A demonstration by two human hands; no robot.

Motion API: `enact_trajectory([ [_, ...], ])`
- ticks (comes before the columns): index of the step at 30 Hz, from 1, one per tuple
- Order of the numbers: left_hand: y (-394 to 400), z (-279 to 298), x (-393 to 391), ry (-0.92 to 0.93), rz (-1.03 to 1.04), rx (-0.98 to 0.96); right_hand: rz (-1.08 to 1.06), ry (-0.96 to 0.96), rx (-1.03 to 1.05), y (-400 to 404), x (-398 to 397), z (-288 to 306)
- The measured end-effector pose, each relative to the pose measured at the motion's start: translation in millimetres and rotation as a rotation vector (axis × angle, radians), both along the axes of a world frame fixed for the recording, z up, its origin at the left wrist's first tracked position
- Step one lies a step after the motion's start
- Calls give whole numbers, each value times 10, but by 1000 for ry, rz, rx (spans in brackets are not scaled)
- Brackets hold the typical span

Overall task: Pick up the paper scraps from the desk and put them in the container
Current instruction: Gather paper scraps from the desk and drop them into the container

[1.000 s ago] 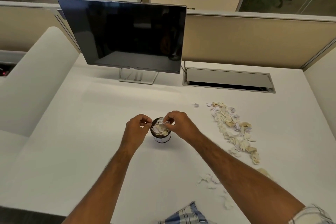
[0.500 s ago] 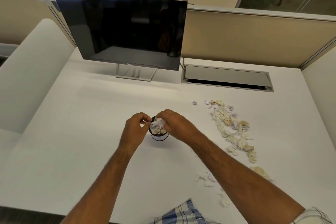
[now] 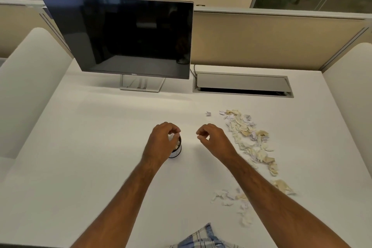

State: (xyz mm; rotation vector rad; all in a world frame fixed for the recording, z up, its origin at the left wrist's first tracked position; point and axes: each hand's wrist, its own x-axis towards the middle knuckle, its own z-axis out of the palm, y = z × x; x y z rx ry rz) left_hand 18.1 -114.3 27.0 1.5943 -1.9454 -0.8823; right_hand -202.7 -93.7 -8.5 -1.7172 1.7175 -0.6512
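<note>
Inspector: Desk [image 3: 100,147]: a long trail of paper scraps [image 3: 249,139] remains at right of frame; most work outstanding.

Clerk: Container [image 3: 177,150]?

Inspector: Centre frame, heaped full. Left hand [image 3: 163,141] curls over it, pinching white scraps; right hand [image 3: 213,139] loosely curled, empty.

Both bare forearms reach from the near edge toward the middle of the scene, converging slightly as they go. The left hand [image 3: 163,141] is palm down with the wrist bent, its fingers [image 3: 175,131] curled downward and bunched together at the tips. The right hand [image 3: 213,138] is held a little to the right of it and apart from it, also palm down, with loosely curled fingers; thumb and forefinger tips nearly meet. Whether anything is pinched between them cannot be told.
</note>
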Motion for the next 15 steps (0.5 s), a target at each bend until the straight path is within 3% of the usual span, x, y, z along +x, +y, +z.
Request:
enact_trajectory([
  [15,-790,-147,-1140,-211,-263,93,-205,75,106,-184,-1139,-227],
])
